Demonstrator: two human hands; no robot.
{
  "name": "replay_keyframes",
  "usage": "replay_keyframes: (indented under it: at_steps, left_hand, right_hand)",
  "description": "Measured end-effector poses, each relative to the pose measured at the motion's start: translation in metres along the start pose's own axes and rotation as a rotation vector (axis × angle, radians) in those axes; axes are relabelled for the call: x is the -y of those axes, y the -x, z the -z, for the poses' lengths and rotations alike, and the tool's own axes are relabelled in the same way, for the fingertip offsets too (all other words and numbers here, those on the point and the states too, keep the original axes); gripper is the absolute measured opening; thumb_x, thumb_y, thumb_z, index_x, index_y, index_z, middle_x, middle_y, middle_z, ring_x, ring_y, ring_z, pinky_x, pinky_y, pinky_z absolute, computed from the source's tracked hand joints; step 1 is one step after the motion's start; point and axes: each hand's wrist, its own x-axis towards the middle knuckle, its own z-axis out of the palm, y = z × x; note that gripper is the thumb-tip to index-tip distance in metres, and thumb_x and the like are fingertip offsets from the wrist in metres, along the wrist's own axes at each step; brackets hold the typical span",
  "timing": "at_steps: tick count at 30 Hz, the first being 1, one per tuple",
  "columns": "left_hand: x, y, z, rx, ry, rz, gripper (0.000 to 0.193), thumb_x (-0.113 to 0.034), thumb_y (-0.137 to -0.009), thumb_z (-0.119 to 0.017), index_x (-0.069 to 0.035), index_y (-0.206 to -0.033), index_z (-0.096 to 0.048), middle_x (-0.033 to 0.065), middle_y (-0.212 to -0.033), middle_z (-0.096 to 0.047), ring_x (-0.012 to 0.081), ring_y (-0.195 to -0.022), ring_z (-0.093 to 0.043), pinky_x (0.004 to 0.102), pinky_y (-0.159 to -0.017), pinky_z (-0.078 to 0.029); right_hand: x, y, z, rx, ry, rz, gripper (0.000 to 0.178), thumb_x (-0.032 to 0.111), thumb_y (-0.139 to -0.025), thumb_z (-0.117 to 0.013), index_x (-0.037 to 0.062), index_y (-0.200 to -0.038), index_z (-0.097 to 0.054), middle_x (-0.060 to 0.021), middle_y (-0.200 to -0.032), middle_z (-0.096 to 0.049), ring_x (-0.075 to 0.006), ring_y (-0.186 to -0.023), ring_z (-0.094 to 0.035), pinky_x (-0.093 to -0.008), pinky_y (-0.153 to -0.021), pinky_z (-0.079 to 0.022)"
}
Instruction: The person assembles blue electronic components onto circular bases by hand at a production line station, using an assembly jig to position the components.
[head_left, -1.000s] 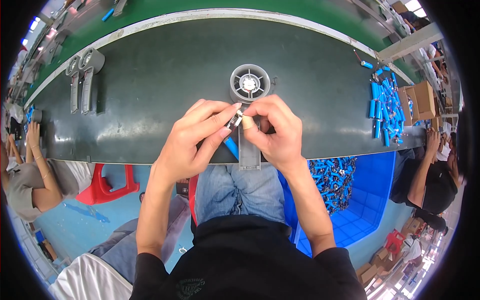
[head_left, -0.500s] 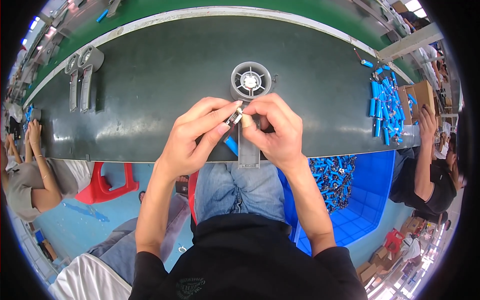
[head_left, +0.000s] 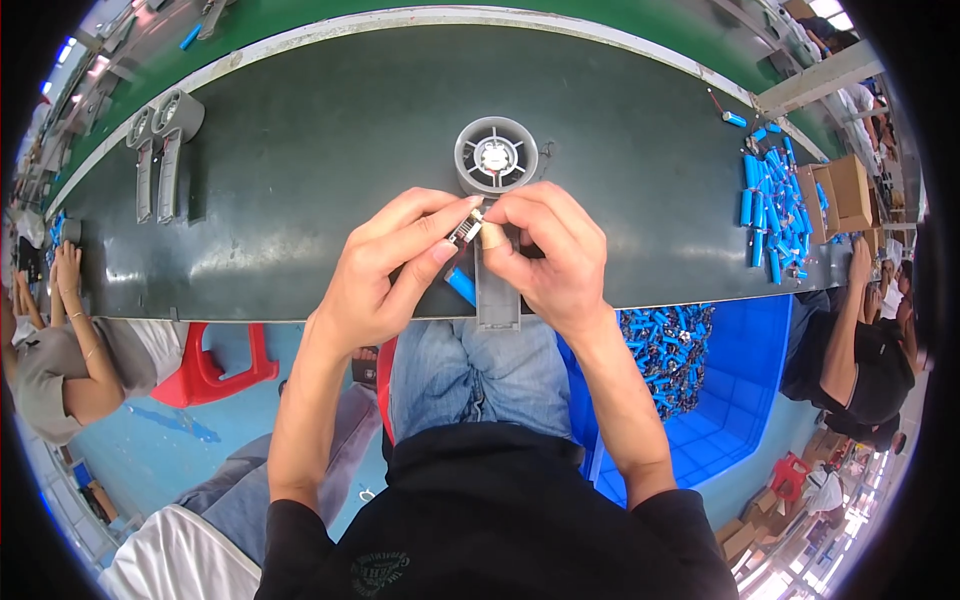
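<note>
Over grey handle (head_left: 498,296), hands (head_left: 385,262) (head_left: 556,255) angled inward, pinching circuit board (head_left: 466,231)

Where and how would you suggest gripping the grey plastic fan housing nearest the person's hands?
Probably by the near end of its narrow, straight grey handle, pinched across its width from the person's side: that end points their way, while the round head is wider.

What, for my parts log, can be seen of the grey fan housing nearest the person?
The grey fan housing looks like plastic: a round drum with spokes running to a whitish hub, and a long, trough-like handle. It lies on the dark table, drum toward the far side, handle's end jutting slightly past the near edge. The right hand partly hides the handle; whether it touches it is unclear.
</note>
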Motion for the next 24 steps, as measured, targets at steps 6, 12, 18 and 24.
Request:
replay_keyframes:
  at_steps: [6, 12, 18, 24]
  left_hand:
    - [0.0016, -0.0011, 0.0027, 0.019, 0.026, -0.008, 0.031, -0.001, -0.091, -0.054, 0.007, -0.121, -0.062, 0.017, -0.105, -0.063, 0.026, -0.089, -0.062, 0.0328, -0.078, -0.05]
    - [0.0031, -0.0018, 0.0045, 0.049, 0.044, -0.002, 0.032, -0.001, -0.091, -0.053, 0.007, -0.121, -0.062, 0.0174, -0.106, -0.063, 0.026, -0.089, -0.062, 0.0325, -0.078, -0.049]
    - [0.003, 0.0021, 0.006, 0.07, 0.066, 0.002, 0.032, 0.0, -0.091, -0.053, 0.007, -0.12, -0.062, 0.0179, -0.109, -0.063, 0.0261, -0.09, -0.063, 0.0326, -0.08, -0.05]
    - [0.0002, 0.003, 0.0031, 0.041, 0.064, 0.007, 0.031, 0.0, -0.091, -0.053, 0.008, -0.119, -0.063, 0.0184, -0.108, -0.064, 0.0265, -0.09, -0.063, 0.0322, -0.079, -0.051]
  right_hand:
    - [-0.0006, -0.0034, 0.0, 0.004, 0.012, 0.022, 0.016, -0.001, -0.073, -0.077, 0.0018, -0.084, -0.066, -0.0056, -0.082, -0.064, -0.0144, -0.064, -0.058, -0.0246, -0.049, -0.046]
    - [-0.0013, -0.0042, 0.0024, 0.016, 0.006, 0.034, 0.016, -0.002, -0.072, -0.077, 0.0024, -0.084, -0.066, -0.0048, -0.08, -0.065, -0.0141, -0.064, -0.058, -0.0249, -0.05, -0.046]
    - [0.0, -0.001, 0.0022, 0.027, -0.016, 0.022, 0.017, -0.003, -0.072, -0.077, 0.0024, -0.084, -0.066, -0.0047, -0.08, -0.064, -0.0139, -0.064, -0.058, -0.0247, -0.05, -0.046]
    - [0.0007, -0.0005, 0.0038, 0.038, 0.009, 0.03, 0.017, -0.004, -0.071, -0.077, 0.0026, -0.083, -0.066, -0.0047, -0.079, -0.064, -0.0141, -0.064, -0.058, -0.0247, -0.051, -0.046]
